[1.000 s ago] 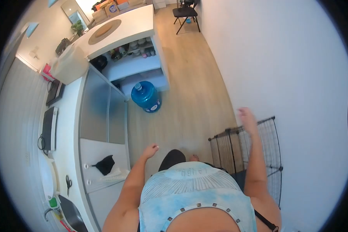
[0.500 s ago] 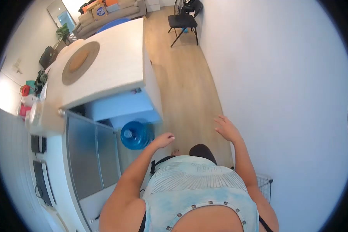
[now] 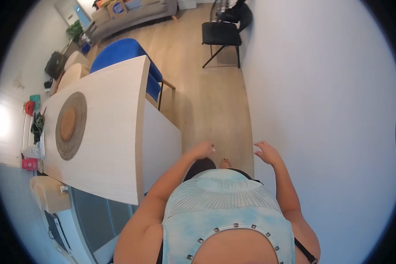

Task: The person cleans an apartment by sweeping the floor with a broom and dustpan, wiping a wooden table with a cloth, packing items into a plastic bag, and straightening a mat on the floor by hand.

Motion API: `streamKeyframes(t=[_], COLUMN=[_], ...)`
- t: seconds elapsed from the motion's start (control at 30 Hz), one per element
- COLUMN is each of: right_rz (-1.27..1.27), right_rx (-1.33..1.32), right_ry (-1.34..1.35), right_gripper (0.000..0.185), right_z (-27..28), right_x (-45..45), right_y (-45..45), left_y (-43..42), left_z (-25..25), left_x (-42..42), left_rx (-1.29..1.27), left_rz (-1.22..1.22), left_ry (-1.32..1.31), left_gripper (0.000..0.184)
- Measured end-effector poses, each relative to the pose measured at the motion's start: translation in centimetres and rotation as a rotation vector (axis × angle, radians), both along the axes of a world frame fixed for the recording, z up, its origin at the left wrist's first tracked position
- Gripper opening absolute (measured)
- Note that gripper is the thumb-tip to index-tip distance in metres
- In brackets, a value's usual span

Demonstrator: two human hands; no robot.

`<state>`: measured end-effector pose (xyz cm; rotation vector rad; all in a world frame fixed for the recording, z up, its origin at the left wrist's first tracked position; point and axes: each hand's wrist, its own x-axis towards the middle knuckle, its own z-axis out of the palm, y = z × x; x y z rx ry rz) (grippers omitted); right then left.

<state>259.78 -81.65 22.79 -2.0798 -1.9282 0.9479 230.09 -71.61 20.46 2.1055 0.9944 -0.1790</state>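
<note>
My left hand [image 3: 203, 150] hangs in front of my left hip, near the white end panel [image 3: 160, 147] of the counter. Its fingers are loosely curled, with nothing seen in them. On the other side, my right hand [image 3: 268, 154] is held out beside the white wall [image 3: 321, 110]. Its fingers are apart and it holds nothing. Below my hands, a bare foot [image 3: 225, 163] and a dark-covered knee [image 3: 200, 168] show over the wooden floor [image 3: 215, 114].
To my left runs the white counter [image 3: 112, 132] bearing a round woven placemat [image 3: 80, 127] with a brown centre. A blue chair [image 3: 119, 52] stands beyond it. Ahead are a black folding chair [image 3: 221, 34] by the wall and a grey sofa [image 3: 141, 15].
I have moved forward along the counter. The blue water jug and the open shelf have gone from view, and the blue chair shows more fully. Both hands stay without anything in them.
</note>
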Motion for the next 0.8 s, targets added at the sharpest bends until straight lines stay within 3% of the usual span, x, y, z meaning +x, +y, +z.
streamKeyframes(t=[0.1,0.2,0.37,0.4,0.5,0.57,0.67,0.8], right_rz=[0.295,0.453,0.553,0.568,0.461,0.426,0.329,0.236], right_rx=[-0.022,0.058,0.103,0.095,0.067,0.141,0.086,-0.027], right_ry=[-0.117,-0.051,-0.172,-0.19,-0.011,0.029,0.042,0.176], right_gripper=[0.035,0.035,0.034,0.034,0.033,0.031,0.031,0.031], right_z=[2.1,1.9,1.4,1.8,3.4,2.8,2.3,-0.1], right_x=[-0.7,-1.8,-3.7,-3.0,-3.1,-1.5,-0.1,-0.1], right_y=[12.6,24.7,39.7,42.3,49.8,54.0,61.2,73.0], left_y=[7.3,15.2,30.6,33.9,44.2,49.5,57.0,67.2], left_z=[-2.4,-0.8,-0.2,-0.6,-0.4,0.7,3.0,0.1], left_x=[-0.1,0.2,2.0,3.1,4.4,5.1,5.0,2.1], left_rx=[0.048,0.008,0.06,0.053,0.063,0.191,0.102,0.132], left_rz=[0.212,0.411,0.198,0.211,0.107,0.176,0.163,0.187], left_ry=[-0.127,-0.266,0.208,0.188,0.258,0.034,-0.132,-0.123], left_gripper=[0.031,0.028,0.033,0.033,0.035,0.033,0.029,0.029])
